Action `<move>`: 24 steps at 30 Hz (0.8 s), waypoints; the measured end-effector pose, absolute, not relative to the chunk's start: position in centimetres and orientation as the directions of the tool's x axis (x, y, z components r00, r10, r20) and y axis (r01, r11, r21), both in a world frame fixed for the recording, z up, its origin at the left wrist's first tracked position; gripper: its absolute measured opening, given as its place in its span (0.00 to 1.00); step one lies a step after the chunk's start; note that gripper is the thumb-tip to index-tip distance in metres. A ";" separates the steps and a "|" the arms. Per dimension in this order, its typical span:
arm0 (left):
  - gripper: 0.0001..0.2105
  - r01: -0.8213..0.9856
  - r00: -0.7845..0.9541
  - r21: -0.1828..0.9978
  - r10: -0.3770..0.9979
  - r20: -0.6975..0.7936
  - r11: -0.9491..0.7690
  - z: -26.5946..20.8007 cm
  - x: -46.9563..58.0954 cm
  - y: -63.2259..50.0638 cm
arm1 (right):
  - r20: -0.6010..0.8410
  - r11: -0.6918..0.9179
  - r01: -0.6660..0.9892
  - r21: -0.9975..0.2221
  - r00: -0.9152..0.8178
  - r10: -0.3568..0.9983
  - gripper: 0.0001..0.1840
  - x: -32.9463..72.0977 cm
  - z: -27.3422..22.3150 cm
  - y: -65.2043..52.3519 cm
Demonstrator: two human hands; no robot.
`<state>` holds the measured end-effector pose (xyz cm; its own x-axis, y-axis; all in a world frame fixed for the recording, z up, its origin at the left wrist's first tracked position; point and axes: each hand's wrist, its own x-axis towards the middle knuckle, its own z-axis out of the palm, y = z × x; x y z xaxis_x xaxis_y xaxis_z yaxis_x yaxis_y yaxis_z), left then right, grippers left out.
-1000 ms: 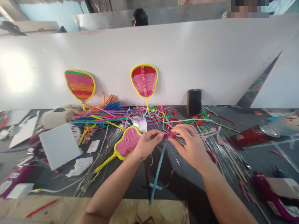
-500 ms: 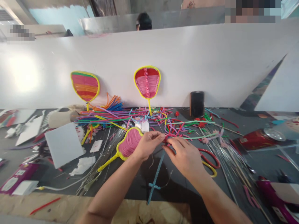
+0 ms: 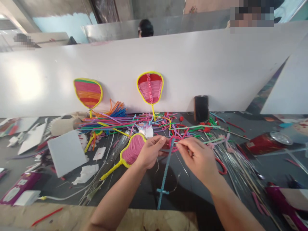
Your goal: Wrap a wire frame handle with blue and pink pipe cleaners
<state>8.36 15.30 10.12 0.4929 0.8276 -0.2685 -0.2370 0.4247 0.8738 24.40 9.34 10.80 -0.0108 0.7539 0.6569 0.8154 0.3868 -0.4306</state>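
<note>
My left hand (image 3: 152, 152) pinches a pink pipe-cleaner piece (image 3: 171, 143) bent into loops. A blue fuzzy pipe-cleaner stem (image 3: 166, 171) with a small crosspiece hangs down from it towards the table's front edge. Close on the right, my right hand (image 3: 198, 158) has its thumb and forefinger closed at the pink loops; what lies between the fingertips is too small to make out. A thin wire (image 3: 184, 166) shows below the hands. Beside my left wrist lies a pink fan (image 3: 134, 148) with a yellow rim and handle.
Two yellow-rimmed fans, one striped (image 3: 88, 93) and one pink and red (image 3: 150, 88), lean on the white board (image 3: 180, 64). Pipe cleaners (image 3: 113, 120) heap behind my hands. A phone (image 3: 201, 108), can (image 3: 267, 143), wires (image 3: 231, 160), scissors (image 3: 220, 166) and glue guns (image 3: 20, 186) lie around.
The blue stem has swung slightly right, and its top now shows in front of the pink loops. My right hand has shifted a little right, its fingertips farther from my left hand.
</note>
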 end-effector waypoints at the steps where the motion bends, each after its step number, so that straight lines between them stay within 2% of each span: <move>1: 0.16 -0.258 0.495 0.863 0.827 -0.267 0.434 10.2 8.3 15.2 | 0.693 0.389 0.825 -0.410 0.005 0.720 0.03 24.9 11.2 9.3; 4: 0.16 -0.329 0.499 0.836 0.833 -0.241 0.439 10.4 8.7 14.8 | 0.754 0.365 0.845 -0.391 0.067 0.654 0.04 26.0 12.3 9.0; 6: 0.15 -0.366 0.476 0.824 0.848 -0.233 0.432 10.3 9.2 14.4 | 0.720 0.333 0.829 -0.450 0.116 0.685 0.04 26.1 12.6 8.6; 9: 0.14 -0.409 0.427 0.819 0.877 -0.218 0.402 9.9 9.8 13.7 | 0.528 0.238 0.806 -0.542 0.106 0.843 0.06 25.2 12.1 8.0; 11: 0.14 -0.402 0.413 0.831 0.886 -0.210 0.384 9.8 9.8 13.4 | 0.350 0.164 0.821 -0.546 0.046 0.936 0.08 24.2 11.4 8.0; 13: 0.15 -0.329 0.409 0.878 0.891 -0.198 0.346 9.8 9.3 13.3 | 0.227 0.115 0.844 -0.525 0.008 0.974 0.09 23.3 10.7 8.3; 15: 0.17 -0.186 0.417 0.948 0.895 -0.161 0.257 10.1 8.3 13.7 | 0.180 0.100 0.843 -0.528 -0.005 0.984 0.07 22.5 10.2 8.6; 18: 0.22 0.015 0.395 0.996 0.915 -0.086 0.087 11.1 6.6 15.2 | 0.195 0.137 0.812 -0.568 -0.029 0.980 0.06 21.9 9.9 8.7; 20: 0.25 0.081 0.381 0.995 0.921 -0.079 0.052 12.2 5.7 16.7 | 0.226 0.170 0.812 -0.558 -0.049 0.973 0.07 21.5 10.1 8.6; 24: 0.21 0.282 0.576 0.959 0.803 -0.154 -0.018 14.5 4.9 19.2 | 0.269 0.230 0.851 -0.473 -0.109 0.957 0.07 20.4 10.6 8.4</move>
<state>4.90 19.21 14.53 0.5761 0.8027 -0.1543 0.2822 -0.0182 0.9592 20.44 8.44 10.61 -0.1089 0.9569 0.2694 0.8508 0.2299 -0.4726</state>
